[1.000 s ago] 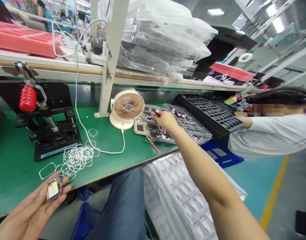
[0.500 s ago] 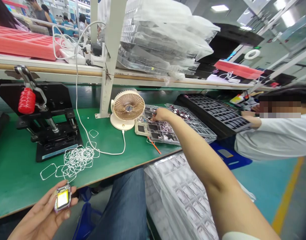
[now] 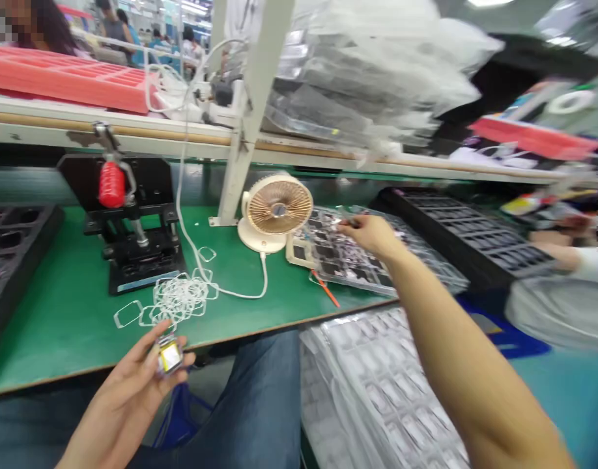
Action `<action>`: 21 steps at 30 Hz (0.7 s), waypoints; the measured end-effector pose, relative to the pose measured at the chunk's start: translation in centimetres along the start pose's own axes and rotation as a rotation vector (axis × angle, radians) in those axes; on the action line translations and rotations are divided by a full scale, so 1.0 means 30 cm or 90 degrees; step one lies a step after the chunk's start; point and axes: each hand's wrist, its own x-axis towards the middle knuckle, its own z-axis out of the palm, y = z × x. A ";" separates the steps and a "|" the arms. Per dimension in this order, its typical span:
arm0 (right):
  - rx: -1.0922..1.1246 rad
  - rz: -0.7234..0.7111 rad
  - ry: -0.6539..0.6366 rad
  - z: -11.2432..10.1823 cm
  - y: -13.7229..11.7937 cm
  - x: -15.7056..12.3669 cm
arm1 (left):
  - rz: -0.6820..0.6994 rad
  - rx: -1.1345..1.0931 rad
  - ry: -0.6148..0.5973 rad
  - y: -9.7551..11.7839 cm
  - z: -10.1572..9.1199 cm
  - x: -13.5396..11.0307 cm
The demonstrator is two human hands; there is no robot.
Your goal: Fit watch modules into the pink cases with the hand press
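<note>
My left hand is low at the table's front edge, fingers curled round a small clear case with a yellow inside. My right hand reaches far out over a clear tray of small dark parts beside a little beige fan. Its fingers are pinched on a small dark thing that is blurred. A heap of thin white frame-shaped rings lies on the green table just beyond my left hand.
A black press with a red handle stands at the back left. A black tray lies right of the clear one, another black tray at far left. Bagged clear trays rest by my knee. A co-worker sits at right.
The view has swung left. My right hand has lifted a little off the clear tray, pinched. My left hand has turned the small case and brought it toward the middle.
</note>
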 end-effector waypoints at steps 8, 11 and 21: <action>0.687 0.012 -0.193 0.257 -0.402 -0.672 | 0.177 -0.079 -0.063 -0.034 0.045 0.084; 0.890 0.058 -0.393 0.399 -0.616 -0.892 | 0.255 -0.065 -0.037 -0.044 0.041 0.087; 1.089 0.191 -0.579 0.469 -0.827 -0.981 | 0.435 -0.020 -0.034 -0.057 -0.042 0.065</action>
